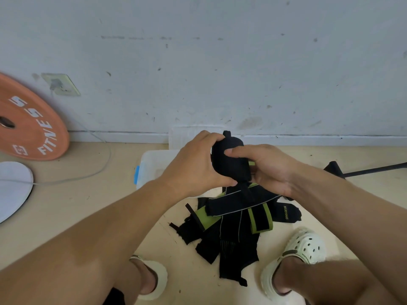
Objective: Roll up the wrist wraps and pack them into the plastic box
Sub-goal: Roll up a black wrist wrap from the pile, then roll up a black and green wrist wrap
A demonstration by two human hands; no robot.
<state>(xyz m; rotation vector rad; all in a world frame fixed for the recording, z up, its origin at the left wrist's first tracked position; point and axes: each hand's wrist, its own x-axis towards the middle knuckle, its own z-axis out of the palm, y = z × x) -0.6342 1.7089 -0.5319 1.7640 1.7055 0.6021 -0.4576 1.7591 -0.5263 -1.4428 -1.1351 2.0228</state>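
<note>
A black wrist wrap roll (230,164) is held up between both hands above the floor. My left hand (193,166) grips its left side, fingers curled over the top. My right hand (266,168) grips it from the right, thumb pressed on the front. A loose tail of the wrap hangs down from the roll. Below lies a pile of black and green wrist wraps (233,219) on the floor. The clear plastic box (149,166) with a blue latch sits behind my left hand, mostly hidden.
An orange weight plate (30,126) leans on the wall at left, with a white disc (13,188) and a cable beside it. A black bar (372,169) lies at right. My feet in white clogs (301,249) flank the pile.
</note>
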